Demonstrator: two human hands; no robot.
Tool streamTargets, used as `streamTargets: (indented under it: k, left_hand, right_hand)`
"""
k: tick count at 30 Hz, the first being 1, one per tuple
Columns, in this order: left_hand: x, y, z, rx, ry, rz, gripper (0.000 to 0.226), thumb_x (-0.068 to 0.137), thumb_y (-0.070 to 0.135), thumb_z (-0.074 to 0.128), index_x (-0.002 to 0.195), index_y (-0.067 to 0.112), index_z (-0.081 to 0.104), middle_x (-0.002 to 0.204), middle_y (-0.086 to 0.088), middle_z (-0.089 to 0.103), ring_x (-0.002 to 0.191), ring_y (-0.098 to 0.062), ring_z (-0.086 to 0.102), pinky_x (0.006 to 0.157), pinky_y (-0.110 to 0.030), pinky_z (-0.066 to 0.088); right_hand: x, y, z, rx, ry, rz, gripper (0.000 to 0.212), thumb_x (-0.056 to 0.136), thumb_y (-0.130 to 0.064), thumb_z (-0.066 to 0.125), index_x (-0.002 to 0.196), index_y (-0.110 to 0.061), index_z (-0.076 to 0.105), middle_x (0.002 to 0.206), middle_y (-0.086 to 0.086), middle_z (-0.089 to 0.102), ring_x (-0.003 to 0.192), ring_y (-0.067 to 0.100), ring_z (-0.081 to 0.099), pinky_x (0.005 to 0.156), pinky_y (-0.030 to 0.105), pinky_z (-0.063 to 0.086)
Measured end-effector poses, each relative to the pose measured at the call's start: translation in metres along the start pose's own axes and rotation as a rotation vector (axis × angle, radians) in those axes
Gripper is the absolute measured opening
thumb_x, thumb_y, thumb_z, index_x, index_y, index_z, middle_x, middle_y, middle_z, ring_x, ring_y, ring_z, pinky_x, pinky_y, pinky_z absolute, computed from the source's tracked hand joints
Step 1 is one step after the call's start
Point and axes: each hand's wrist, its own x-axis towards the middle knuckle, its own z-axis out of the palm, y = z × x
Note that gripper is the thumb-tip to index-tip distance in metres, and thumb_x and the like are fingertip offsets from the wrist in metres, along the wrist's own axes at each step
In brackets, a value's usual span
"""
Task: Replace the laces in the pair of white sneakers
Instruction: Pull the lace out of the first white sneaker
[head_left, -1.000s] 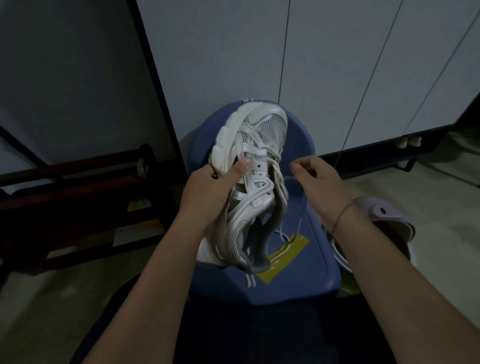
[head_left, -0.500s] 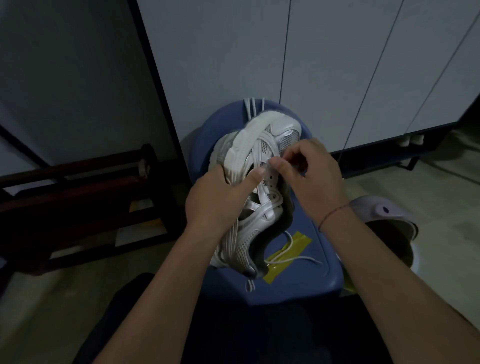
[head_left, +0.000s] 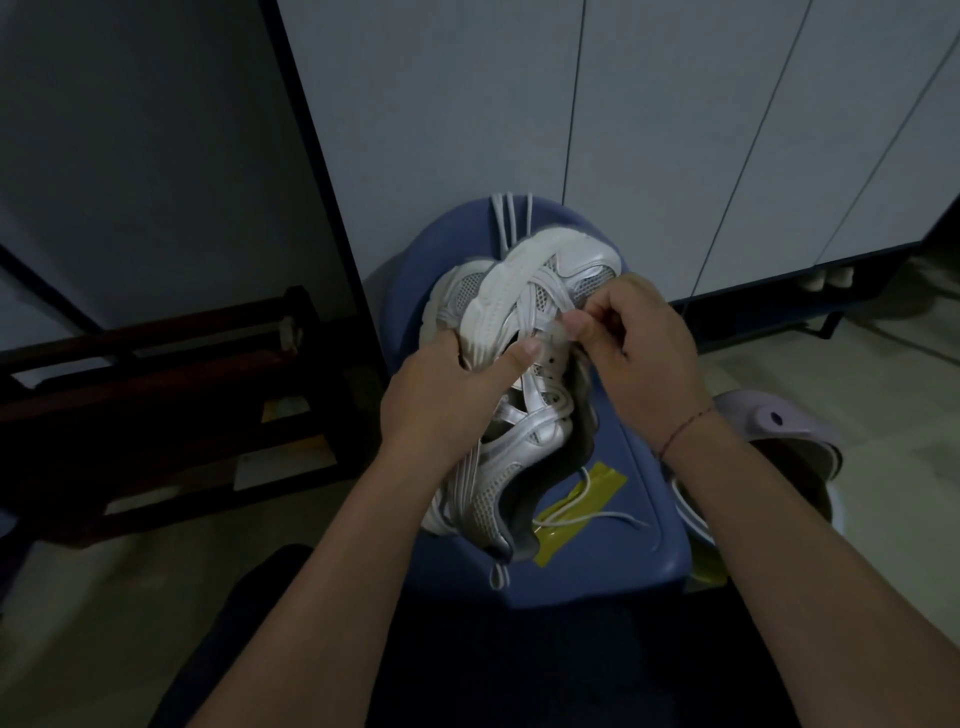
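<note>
Relacing a white sneaker (head_left: 498, 488), held just above a blue stool (head_left: 613, 571).

Left hand (head_left: 441, 395) wrapped round the sole side, thumb pressed beside the eyelets. Just right of that thumb, right hand (head_left: 644, 343) pinching the lace (head_left: 556, 326) between thumb and forefinger, other fingers curled. Best done by bracing the shoe still, feeding the lace straight through the eyelet, then drawing slack evenly. Below the right wrist, loose lace end across yellow tape (head_left: 602, 480). No readable brand or writing.

Two sneakers (head_left: 535, 270) (head_left: 460, 288), two hands (head_left: 447, 395) (head_left: 639, 348), one blue stool (head_left: 623, 561), one yellow tape strip (head_left: 587, 493).
</note>
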Motion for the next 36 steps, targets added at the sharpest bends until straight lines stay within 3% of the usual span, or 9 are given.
streamTargets:
  k: [5, 9, 13, 18, 21, 25, 28, 31, 36]
  left_hand:
    - [0.005, -0.002, -0.008, -0.154, 0.04, -0.046, 0.069, 0.057, 0.081, 0.062, 0.09, 0.022, 0.072, 0.087, 0.009, 0.074, 0.085, -0.012, 0.069, 0.087, -0.043, 0.056]
    - [0.003, 0.0, -0.007, -0.171, 0.037, -0.058, 0.058, 0.065, 0.075, 0.067, 0.085, 0.021, 0.071, 0.083, 0.008, 0.074, 0.082, -0.012, 0.069, 0.086, -0.044, 0.056]
    - [0.001, 0.001, -0.005, -0.085, 0.041, -0.025, 0.058, 0.072, 0.074, 0.064, 0.083, 0.017, 0.068, 0.081, 0.004, 0.071, 0.078, -0.015, 0.067, 0.081, -0.044, 0.055]
    - [-0.002, 0.001, -0.002, 0.016, 0.028, 0.01, 0.07, 0.064, 0.086, 0.05, 0.088, 0.022, 0.067, 0.082, 0.007, 0.07, 0.078, -0.014, 0.065, 0.079, -0.043, 0.055]
    - [-0.002, 0.001, -0.003, -0.042, 0.006, 0.007, 0.074, 0.059, 0.089, 0.05, 0.09, 0.025, 0.07, 0.083, 0.009, 0.072, 0.08, -0.011, 0.067, 0.08, -0.043, 0.056]
    - [0.003, -0.002, -0.012, -0.124, 0.059, -0.036, 0.05, 0.072, 0.072, 0.067, 0.072, 0.022, 0.063, 0.076, 0.008, 0.069, 0.079, -0.016, 0.067, 0.082, -0.042, 0.055]
    - [0.004, -0.002, -0.013, -0.13, 0.075, -0.034, 0.05, 0.074, 0.069, 0.068, 0.065, 0.02, 0.056, 0.069, 0.007, 0.064, 0.074, -0.018, 0.064, 0.077, -0.038, 0.052]
    - [0.003, -0.003, -0.009, -0.117, 0.052, -0.02, 0.054, 0.072, 0.072, 0.066, 0.073, 0.019, 0.062, 0.075, 0.004, 0.068, 0.076, -0.018, 0.065, 0.079, -0.04, 0.055]
    - [-0.001, 0.001, -0.004, -0.068, 0.024, 0.0, 0.06, 0.07, 0.078, 0.06, 0.087, 0.02, 0.067, 0.083, 0.006, 0.071, 0.08, -0.013, 0.067, 0.081, -0.043, 0.055]
  right_hand:
    - [0.001, 0.016, -0.01, -0.028, 0.144, 0.064, 0.026, 0.093, -0.032, 0.05, 0.079, -0.01, 0.048, 0.079, 0.003, 0.043, 0.068, 0.008, 0.035, 0.06, 0.022, 0.026]
    - [-0.001, 0.017, -0.005, 0.013, 0.043, 0.214, 0.017, 0.094, -0.022, 0.055, 0.083, -0.014, 0.046, 0.083, 0.006, 0.045, 0.075, 0.018, 0.042, 0.064, 0.021, 0.026]
    - [-0.002, 0.003, 0.0, 0.021, 0.002, 0.058, 0.023, 0.092, -0.038, 0.046, 0.088, -0.016, 0.051, 0.089, 0.0, 0.048, 0.081, 0.015, 0.047, 0.072, 0.022, 0.037]
    - [0.0, -0.008, 0.007, -0.093, 0.047, -0.027, 0.025, 0.089, -0.037, 0.052, 0.075, -0.017, 0.052, 0.078, -0.004, 0.046, 0.075, 0.024, 0.049, 0.069, 0.045, 0.043]
    - [0.001, -0.002, 0.004, -0.029, 0.11, -0.002, 0.023, 0.09, -0.026, 0.056, 0.072, -0.012, 0.052, 0.073, -0.003, 0.047, 0.071, 0.019, 0.046, 0.067, 0.032, 0.039]
    - [0.004, 0.018, -0.017, 0.103, 0.307, 0.263, 0.024, 0.092, -0.02, 0.054, 0.072, -0.012, 0.045, 0.064, -0.004, 0.04, 0.058, 0.001, 0.037, 0.058, 0.017, 0.032]
    - [0.002, 0.03, -0.02, 0.098, 0.204, 0.387, 0.021, 0.093, -0.016, 0.055, 0.074, -0.011, 0.047, 0.066, -0.002, 0.045, 0.061, 0.005, 0.04, 0.06, 0.021, 0.034]
    - [0.001, 0.021, -0.01, 0.099, 0.113, 0.302, 0.008, 0.089, -0.023, 0.055, 0.084, -0.017, 0.051, 0.086, 0.007, 0.055, 0.077, 0.018, 0.05, 0.071, 0.026, 0.042]
    - [-0.001, -0.005, -0.001, -0.012, 0.004, 0.056, 0.023, 0.088, -0.044, 0.047, 0.079, -0.023, 0.052, 0.081, -0.005, 0.05, 0.081, 0.014, 0.045, 0.074, 0.027, 0.035]
